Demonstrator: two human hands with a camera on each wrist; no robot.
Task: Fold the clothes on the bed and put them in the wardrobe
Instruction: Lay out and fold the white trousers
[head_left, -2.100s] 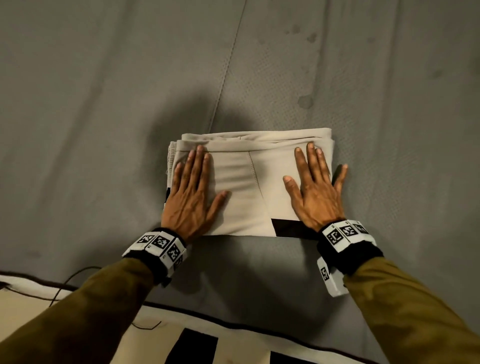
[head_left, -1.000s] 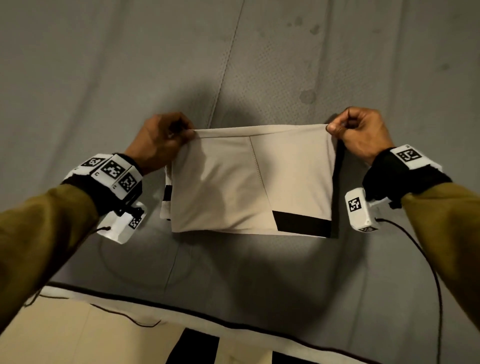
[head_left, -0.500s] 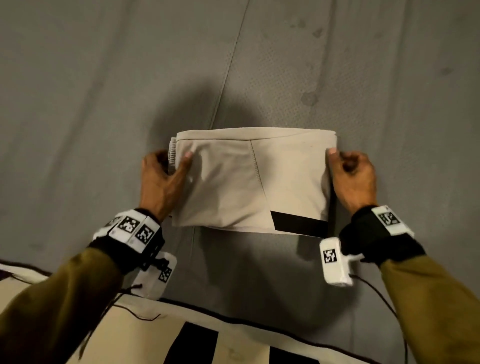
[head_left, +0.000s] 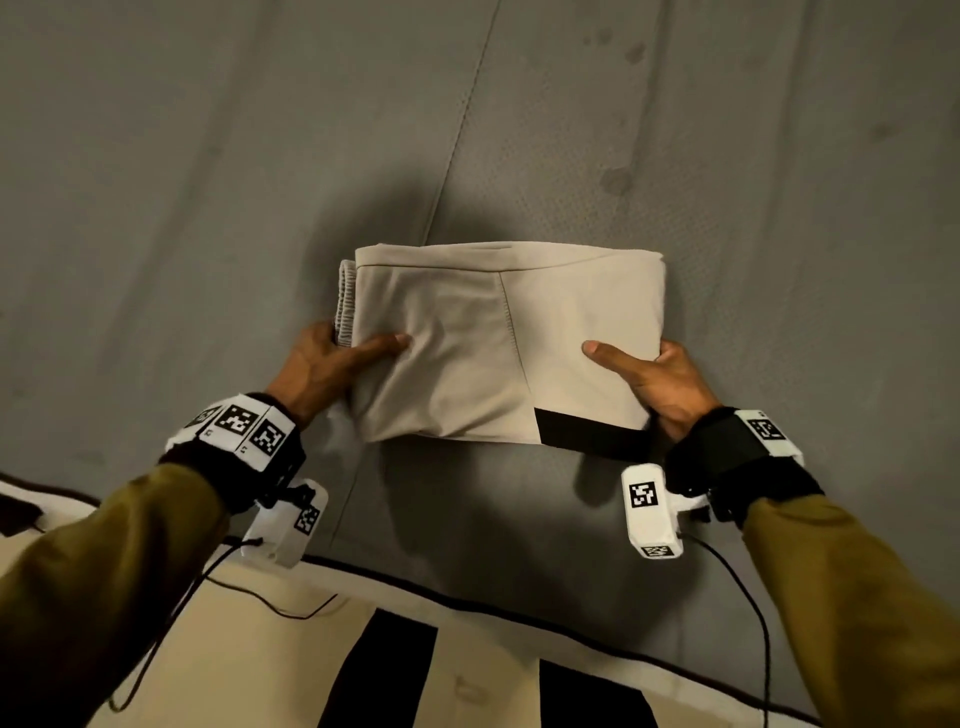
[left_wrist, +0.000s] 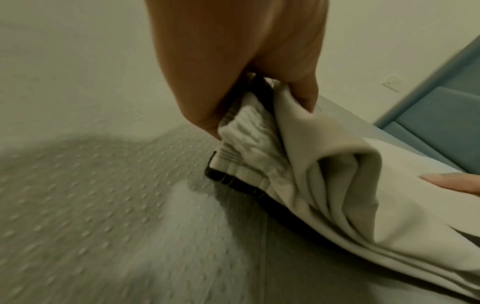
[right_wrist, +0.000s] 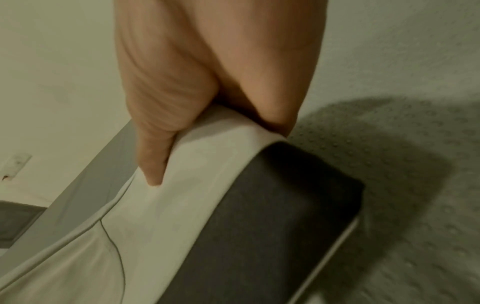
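Head view, folded beige garment (head_left: 498, 343) on grey bed (head_left: 208, 208), left hand (head_left: 322, 364) and right hand (head_left: 660, 382) fingers gripping its sides

I count one folded beige garment (head_left: 498, 348) on one grey bed (head_left: 208, 208), two hands, and a second beige-and-black garment (head_left: 467, 675) at the near edge.

Beige folded garment (head_left: 493, 343) with a black patch — grey dotted bed sheet (head_left: 208, 182).

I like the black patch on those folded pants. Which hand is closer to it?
Right. The right hand grips the folded pants just beside the black patch; the left hand grips the opposite side, by the waistband.
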